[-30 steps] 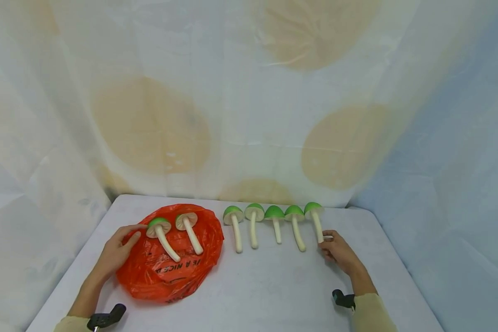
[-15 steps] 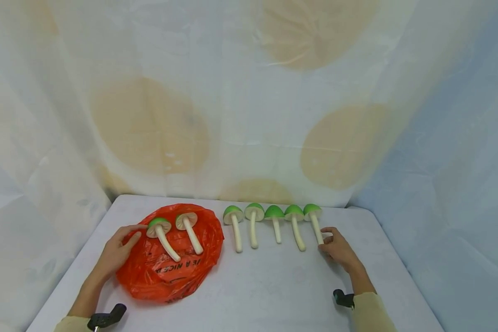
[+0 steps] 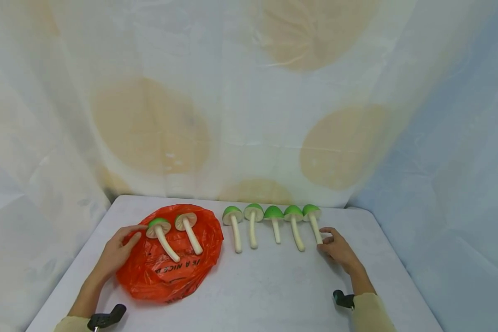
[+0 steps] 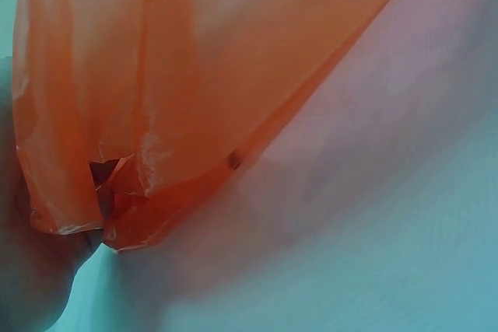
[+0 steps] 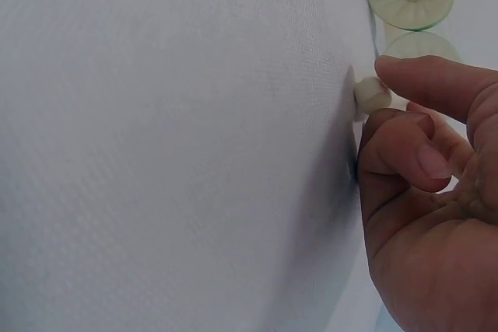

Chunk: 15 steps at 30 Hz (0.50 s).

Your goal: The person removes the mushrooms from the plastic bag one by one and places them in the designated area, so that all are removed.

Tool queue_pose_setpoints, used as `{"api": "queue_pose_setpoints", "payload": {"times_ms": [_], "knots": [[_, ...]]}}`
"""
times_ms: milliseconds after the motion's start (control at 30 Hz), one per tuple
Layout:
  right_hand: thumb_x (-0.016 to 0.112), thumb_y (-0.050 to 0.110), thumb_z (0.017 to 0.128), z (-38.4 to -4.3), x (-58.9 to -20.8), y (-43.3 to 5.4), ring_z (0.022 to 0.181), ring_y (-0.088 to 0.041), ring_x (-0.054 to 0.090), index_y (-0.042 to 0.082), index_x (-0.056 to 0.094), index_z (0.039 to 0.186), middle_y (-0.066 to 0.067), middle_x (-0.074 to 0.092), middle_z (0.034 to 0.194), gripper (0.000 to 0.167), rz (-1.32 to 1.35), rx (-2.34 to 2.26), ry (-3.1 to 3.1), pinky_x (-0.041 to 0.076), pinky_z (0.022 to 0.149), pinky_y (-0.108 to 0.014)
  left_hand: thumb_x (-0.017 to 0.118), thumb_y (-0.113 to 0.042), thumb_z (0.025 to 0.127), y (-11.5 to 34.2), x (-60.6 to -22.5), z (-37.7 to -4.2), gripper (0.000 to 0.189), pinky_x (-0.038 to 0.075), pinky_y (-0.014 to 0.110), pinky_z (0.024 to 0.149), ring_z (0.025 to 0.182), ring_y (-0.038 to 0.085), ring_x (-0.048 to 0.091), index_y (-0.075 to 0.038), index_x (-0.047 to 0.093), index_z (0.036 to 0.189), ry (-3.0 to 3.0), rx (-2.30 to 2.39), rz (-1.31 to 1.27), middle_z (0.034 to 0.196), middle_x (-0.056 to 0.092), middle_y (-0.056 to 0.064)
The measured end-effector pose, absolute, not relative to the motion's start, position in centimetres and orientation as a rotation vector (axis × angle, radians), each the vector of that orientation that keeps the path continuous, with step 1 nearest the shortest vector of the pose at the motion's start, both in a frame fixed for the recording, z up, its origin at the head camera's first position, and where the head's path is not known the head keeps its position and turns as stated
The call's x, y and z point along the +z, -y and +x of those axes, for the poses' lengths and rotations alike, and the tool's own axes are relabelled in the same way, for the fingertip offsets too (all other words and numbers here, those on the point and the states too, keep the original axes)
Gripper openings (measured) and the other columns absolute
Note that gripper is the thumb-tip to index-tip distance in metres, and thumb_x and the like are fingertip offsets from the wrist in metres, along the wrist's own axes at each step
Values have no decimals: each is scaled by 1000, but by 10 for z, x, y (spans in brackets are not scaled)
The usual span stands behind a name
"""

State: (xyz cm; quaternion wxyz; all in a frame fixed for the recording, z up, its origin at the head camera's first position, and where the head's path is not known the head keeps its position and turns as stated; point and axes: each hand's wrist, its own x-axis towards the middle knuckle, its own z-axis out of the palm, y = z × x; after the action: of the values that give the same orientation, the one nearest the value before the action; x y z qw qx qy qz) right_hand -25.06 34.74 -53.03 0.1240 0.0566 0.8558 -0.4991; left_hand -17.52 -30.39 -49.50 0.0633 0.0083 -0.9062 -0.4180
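In the head view my left hand (image 3: 117,249) rests at the left edge of a red plastic bag (image 3: 168,276), its thumb and forefinger spread apart. On the bag lie two toy mushrooms with green caps and pale stems; the nearer mushroom (image 3: 166,244) has its cap by my left fingertips. The left wrist view shows the bag (image 4: 233,60) close up, overlapping part of the hand. My right hand (image 3: 336,249) pinches the stem end of the rightmost mushroom (image 3: 314,223). In the right wrist view that stem end (image 5: 373,95) sits between thumb and curled forefinger.
Several more green-capped mushrooms (image 3: 253,226) lie in a row along the back of the white table (image 3: 274,290), caps toward the far edge. A pale curtain (image 3: 249,115) with tan spots hangs behind and on both sides.
The rightmost mushroom has shifted slightly left and toward me with my right hand, closer to its neighbour in the row. My left hand and the bag have stayed put.
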Motion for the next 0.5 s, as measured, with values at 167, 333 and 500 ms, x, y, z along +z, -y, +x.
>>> {"api": "queue_pose_setpoints", "payload": {"times_ms": [167, 333, 500], "knots": [[69, 13, 93, -250, -530, -346, 80, -21, 53, 12, 40, 146, -18, 52, 117, 61, 178, -1457, -2497, 45, 61, -31, 47, -38, 107, 304, -495, -175, 44, 35, 74, 103, 135, 47, 39, -9, 57, 139, 2732, -1260, 19, 143, 46, 24], [69, 14, 93, -251, -528, -345, 78, -20, 52, 12, 40, 146, -15, 52, 113, 60, 174, -1455, -2507, 44, 60, -30, 46, -38, 107, 305, -496, -176, 44, 35, 74, 103, 134, 47, 40, -9, 56, 139, 2737, -1250, 19, 142, 46, 24], [69, 17, 94, -253, -519, -339, 65, -15, 43, 11, 40, 146, -11, 45, 103, 59, 131, -1500, -2498, 40, 53, -27, 46, -39, 107, 304, -496, -176, 44, 36, 73, 103, 134, 47, 39, -9, 56, 139, 2746, -1254, 27, 143, 46, 24]]}}
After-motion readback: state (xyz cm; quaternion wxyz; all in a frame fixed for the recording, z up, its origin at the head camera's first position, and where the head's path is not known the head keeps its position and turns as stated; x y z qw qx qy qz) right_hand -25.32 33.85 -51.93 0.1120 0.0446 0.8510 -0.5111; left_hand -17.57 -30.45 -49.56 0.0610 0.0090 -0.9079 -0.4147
